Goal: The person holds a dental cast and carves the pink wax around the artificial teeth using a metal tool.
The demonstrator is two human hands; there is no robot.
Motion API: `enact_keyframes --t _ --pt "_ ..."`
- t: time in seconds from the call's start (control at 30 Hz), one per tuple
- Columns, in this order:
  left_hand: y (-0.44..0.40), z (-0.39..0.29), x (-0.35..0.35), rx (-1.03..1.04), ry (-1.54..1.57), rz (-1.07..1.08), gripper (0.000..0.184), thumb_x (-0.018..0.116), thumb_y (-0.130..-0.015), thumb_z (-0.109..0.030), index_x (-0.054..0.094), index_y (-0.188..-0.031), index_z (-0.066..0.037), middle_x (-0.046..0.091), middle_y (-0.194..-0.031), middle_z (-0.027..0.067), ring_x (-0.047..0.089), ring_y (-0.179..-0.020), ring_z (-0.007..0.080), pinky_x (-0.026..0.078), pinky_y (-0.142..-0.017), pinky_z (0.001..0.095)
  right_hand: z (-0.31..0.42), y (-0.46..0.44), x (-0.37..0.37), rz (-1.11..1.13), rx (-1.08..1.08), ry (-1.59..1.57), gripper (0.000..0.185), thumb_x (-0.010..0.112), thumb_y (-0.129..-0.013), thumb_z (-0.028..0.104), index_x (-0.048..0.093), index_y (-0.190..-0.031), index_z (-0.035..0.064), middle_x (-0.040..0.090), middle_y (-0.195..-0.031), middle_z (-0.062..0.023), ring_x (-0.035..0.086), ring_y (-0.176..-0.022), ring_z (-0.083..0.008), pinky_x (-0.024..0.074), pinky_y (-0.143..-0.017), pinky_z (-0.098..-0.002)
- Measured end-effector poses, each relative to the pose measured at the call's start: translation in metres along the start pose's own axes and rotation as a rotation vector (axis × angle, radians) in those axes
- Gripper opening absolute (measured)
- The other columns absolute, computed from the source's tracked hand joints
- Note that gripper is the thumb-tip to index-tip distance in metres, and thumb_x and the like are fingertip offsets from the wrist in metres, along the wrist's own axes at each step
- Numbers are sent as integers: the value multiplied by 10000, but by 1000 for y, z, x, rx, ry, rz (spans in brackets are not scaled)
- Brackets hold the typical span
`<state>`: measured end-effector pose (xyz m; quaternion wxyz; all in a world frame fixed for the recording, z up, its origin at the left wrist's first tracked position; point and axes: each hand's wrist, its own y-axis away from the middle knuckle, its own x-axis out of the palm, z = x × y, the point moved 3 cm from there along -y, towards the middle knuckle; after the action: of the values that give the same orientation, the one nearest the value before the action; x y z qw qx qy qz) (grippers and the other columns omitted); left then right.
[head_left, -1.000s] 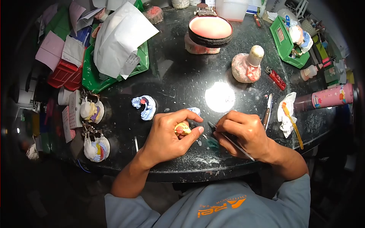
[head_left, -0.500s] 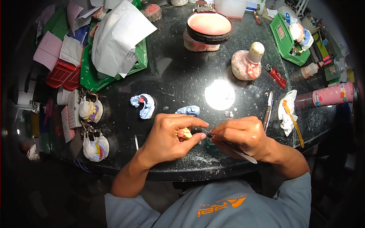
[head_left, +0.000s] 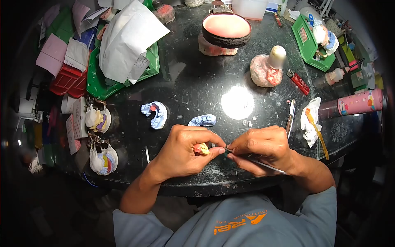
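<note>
Over the near edge of the dark tabletop [head_left: 185, 88], the person's two hands meet at the fingertips. The left hand [head_left: 185, 150] grasps a small yellow-and-pink dental piece [head_left: 201, 149] in its curled fingers, the thumb and index finger reaching on toward the right. The right hand [head_left: 263, 148] grips a slender metal instrument [head_left: 267, 166] like a pen, its shaft slanting back under the palm. Its working end lies at the left fingertips; whether those also pinch something small cannot be told.

Work seems to be under way at this spot: pink material already sits on the yellow piece, but its finished share is hidden by the fingers. Just beyond the left hand lie a horseshoe-shaped blue dental cast [head_left: 159, 117], with a red spot on it, and a shorter blue cast [head_left: 203, 120], both out of the hands. Farther back stands a round pan of pink wax [head_left: 227, 25]. To the right, a knife [head_left: 291, 119] lies beside a crumpled white tissue [head_left: 309, 133], also unheld.
</note>
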<state>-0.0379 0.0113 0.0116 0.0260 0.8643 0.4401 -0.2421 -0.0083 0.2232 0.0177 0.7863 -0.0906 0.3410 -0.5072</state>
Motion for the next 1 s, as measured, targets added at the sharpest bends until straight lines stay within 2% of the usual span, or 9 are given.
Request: enact_keyframes --t 0.17,0.3,0.67,1.0 --pt "0 -4 -4 -33 11 15 110 862 -821 -28 815 -919 -45 724 -701 37 608 -566 94 455 -536 257 0 -4 -5 -27 116 -138 76 809 -789 -27 746 -825 -6 767 -807 -122 753 -685 -237 577 -601 -325" --pt "0 -4 -2 21 20 37 107 845 -818 -14 800 -913 -36 728 -717 48 625 -579 102 463 -544 257 -3 -3 -4 -22 162 -183 74 815 -783 -10 742 -795 -7 762 -769 -118 749 -670 -211 564 -588 -316" --pt "1 -7 -2 34 33 84 105 829 -789 -12 773 -876 -32 720 -720 55 664 -604 134 481 -559 271 -2 -3 -5 8 151 -217 73 808 -778 5 735 -778 -3 754 -755 -112 743 -653 -204 554 -572 -306" --pt "0 -6 -3 12 18 56 106 825 -780 -20 777 -872 -39 658 -648 32 611 -558 109 442 -533 264 -1 -3 -5 8 153 -205 82 801 -788 16 724 -774 -7 759 -764 -115 751 -665 -212 567 -586 -311"
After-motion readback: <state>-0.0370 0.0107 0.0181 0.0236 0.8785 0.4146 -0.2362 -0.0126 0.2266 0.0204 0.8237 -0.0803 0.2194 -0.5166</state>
